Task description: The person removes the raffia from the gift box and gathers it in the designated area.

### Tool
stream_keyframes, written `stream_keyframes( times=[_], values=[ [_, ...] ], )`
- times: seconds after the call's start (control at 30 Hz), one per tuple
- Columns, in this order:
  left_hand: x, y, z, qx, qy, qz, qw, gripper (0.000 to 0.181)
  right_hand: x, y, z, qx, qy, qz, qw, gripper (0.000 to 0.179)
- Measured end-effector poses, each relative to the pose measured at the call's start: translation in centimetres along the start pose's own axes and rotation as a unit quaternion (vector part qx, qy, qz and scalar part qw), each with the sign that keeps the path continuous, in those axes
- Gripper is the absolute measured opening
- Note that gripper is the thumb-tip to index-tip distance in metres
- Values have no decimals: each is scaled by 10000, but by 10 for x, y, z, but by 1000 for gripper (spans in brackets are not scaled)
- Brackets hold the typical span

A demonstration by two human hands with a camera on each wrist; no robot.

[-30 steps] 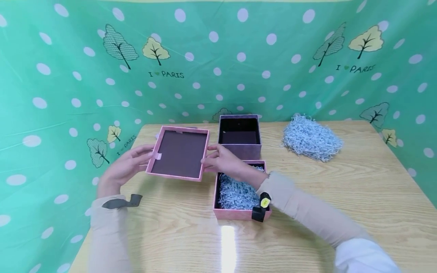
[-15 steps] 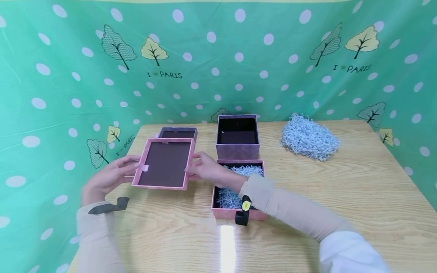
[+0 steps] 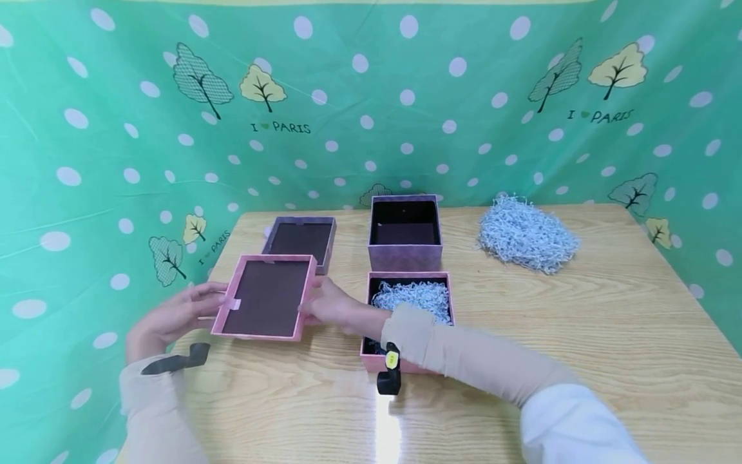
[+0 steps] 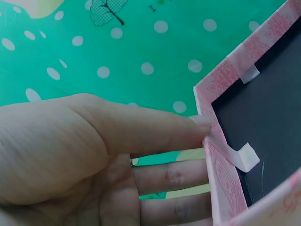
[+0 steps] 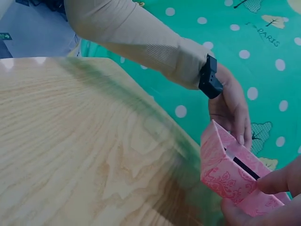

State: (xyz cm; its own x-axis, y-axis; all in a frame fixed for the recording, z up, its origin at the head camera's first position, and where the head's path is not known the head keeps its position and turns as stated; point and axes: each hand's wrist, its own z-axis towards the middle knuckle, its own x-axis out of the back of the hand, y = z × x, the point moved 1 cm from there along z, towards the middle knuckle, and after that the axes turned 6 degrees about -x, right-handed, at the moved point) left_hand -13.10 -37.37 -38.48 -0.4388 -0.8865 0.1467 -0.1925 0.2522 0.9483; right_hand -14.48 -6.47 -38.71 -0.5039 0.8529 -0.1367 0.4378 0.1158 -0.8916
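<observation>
Pink lid, inside up, held over table's near-left part. Left hand grips its left edge, thumb on rim; right hand pinches right edge.

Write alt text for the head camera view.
Two hands, left hand and right hand, hold a pink box lid upside down by its side edges above a wooden table. Beside it are a pink box of shredded paper, an empty purple box, its purple lid and a pile of shreds.
</observation>
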Motion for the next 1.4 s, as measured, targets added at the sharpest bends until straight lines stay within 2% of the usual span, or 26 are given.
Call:
stream_keyframes(
  times=[0.1,0.27,0.5,0.77,0.87,1.13,1.3,1.4],
  values=[
    [1,-4,-2,79,-40,23,10000,31,-5,5,2,48,-83,101,9999,47],
    [0,-8,-2,196,-154,30,9997,33,-11,10,5,-63,-137,199,9997,47],
    [-4,-11,2,696,-137,284,9971,42,-14,14,5,-334,-207,193,9990,49],
    [-10,-13,10,1123,35,610,9918,42,-15,17,7,-518,-387,22,9979,57],
    [-10,-13,11,1165,50,670,9909,41,-17,17,9,-593,-401,-69,9974,59],
    [-12,-14,14,1247,200,822,9886,39,-21,17,15,-750,-130,-204,9969,53],
    [-14,-15,12,1227,234,956,9876,40,-21,16,14,-1066,3,-752,9915,40],
    [-14,-13,11,1164,195,1079,9871,41,-20,16,14,-1219,-69,-897,9885,38]
  ],
)
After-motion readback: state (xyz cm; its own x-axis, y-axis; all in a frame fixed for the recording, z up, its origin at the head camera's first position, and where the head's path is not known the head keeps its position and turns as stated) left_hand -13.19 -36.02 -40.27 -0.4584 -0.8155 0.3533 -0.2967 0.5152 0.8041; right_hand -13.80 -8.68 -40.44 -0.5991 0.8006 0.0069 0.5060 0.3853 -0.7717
